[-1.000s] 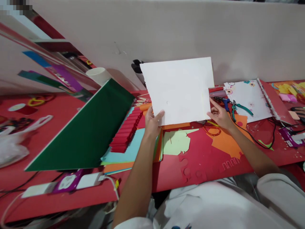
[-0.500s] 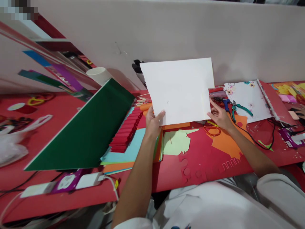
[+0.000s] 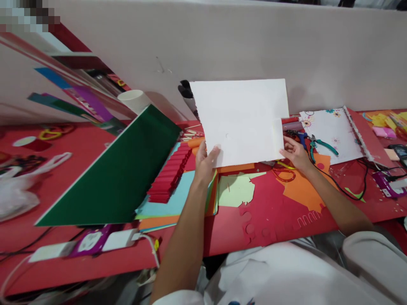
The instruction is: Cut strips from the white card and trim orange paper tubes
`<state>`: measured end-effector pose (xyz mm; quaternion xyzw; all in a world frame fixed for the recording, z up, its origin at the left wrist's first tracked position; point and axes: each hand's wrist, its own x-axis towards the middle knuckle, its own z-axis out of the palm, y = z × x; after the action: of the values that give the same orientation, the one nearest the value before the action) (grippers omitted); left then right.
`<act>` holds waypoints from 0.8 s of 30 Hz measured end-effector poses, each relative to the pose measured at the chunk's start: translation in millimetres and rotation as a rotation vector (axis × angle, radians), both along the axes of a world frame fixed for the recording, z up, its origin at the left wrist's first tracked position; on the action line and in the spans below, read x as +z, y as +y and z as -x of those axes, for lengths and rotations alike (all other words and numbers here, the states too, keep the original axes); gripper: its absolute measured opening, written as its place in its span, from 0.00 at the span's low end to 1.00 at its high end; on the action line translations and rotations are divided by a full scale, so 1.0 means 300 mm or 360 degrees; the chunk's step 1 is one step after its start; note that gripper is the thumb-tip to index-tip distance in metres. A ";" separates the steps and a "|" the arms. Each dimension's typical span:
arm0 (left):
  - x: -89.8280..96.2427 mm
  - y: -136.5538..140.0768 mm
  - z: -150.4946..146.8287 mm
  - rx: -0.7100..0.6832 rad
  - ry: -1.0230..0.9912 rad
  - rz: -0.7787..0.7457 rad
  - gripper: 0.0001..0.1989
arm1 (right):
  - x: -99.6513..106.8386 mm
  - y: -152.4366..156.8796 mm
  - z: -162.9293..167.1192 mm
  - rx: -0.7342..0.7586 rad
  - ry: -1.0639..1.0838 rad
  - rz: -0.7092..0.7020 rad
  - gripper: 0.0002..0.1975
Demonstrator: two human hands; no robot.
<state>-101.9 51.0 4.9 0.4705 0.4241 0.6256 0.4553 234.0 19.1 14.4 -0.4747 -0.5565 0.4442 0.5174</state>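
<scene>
A white board (image 3: 243, 118) with a notch cut from its right side is held up, tilted, above the table. My left hand (image 3: 205, 163) grips its lower left corner, thumb on the front face. At the lower right edge, my right hand (image 3: 295, 153) holds the board between thumb and fingers. Below the board lie a pale green paper piece (image 3: 235, 190), red paper (image 3: 270, 195) with cut-out shapes, and orange paper (image 3: 302, 192). A stack of folded red strips (image 3: 168, 176) rests on light blue sheets (image 3: 173, 199) left of my left hand.
A large green board (image 3: 117, 178) leans at the left, near a purple power strip (image 3: 92, 241) with white plugs. Teal-handled pliers (image 3: 322, 146), a blue glue gun (image 3: 302, 137) and orange-handled scissors (image 3: 284, 174) lie to the right. A pale partition (image 3: 238, 42) stands behind the table.
The view has shifted slightly. My right hand's fingers have changed position a little at the board's edge; both hands still hold the board in nearly the same place.
</scene>
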 end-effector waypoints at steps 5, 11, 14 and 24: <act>0.014 0.016 0.044 0.0002 -0.0035 -0.0056 0.32 | 0.034 -0.012 -0.009 -0.0063 -0.0005 -0.0131 0.33; 0.053 -0.020 0.107 -0.0359 0.1053 -0.0167 0.31 | 0.051 0.001 -0.052 -0.0310 0.0017 -0.0421 0.30; 0.073 -0.050 0.089 -0.0612 0.1668 -0.0276 0.29 | 0.043 0.012 -0.072 -0.0404 0.0022 -0.0455 0.33; 0.103 -0.061 0.114 -0.0815 0.2088 -0.0263 0.18 | 0.013 0.027 -0.076 -0.0370 0.0151 -0.0473 0.31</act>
<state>-136.1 32.8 35.8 0.8683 0.4381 0.1164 0.2016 256.9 27.3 18.3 -0.4327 -0.5324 0.3161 0.6553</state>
